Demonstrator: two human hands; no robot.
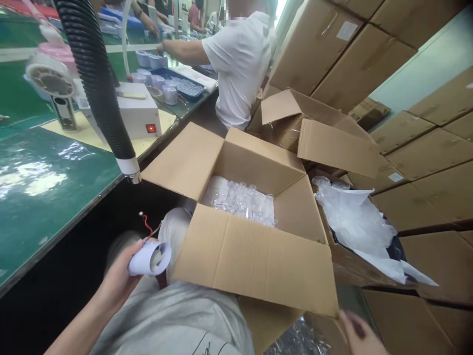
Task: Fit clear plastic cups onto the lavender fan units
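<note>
White plastic fan housing [150,258] sits in the left hand [120,276], low in the frame over the person's lap, just beside the near flap of the open cardboard box [254,261]. Fingers wrap the rounded shell from below and behind; thumb on top. Short red and dark wires [147,224] stick up from its back end, loose. Judged light, stiff, smooth moulded plastic, a bit slippery; thin shell and wire joints look like the weak points, so hold by the cylinder body, not the leads.

Right hand [360,335] only partly in view at the bottom edge, by the box's near right corner; fingers appear to touch the cardboard, but cannot tell whether it grips anything.

Box: brown corrugated, matte, all four flaps out. Inside at the far side lies a batch of small clear plastic parts [240,202] on white packing, glossy, round-ish, heaped loosely. A second open carton [318,133] stands behind it; to the right a crumpled white plastic bag [358,227] spills from another carton.

Left: green workbench [48,182], shiny top, dark front edge. A black ribbed hose [96,84] with white collar hangs over the bench's near edge. A white box unit with red switch [138,116] sits on a yellow mat further back. A co-worker in a white shirt [240,64] stands at the far end of the bench, arm reaching to a blue tray [185,88] and small clear cups.
</note>
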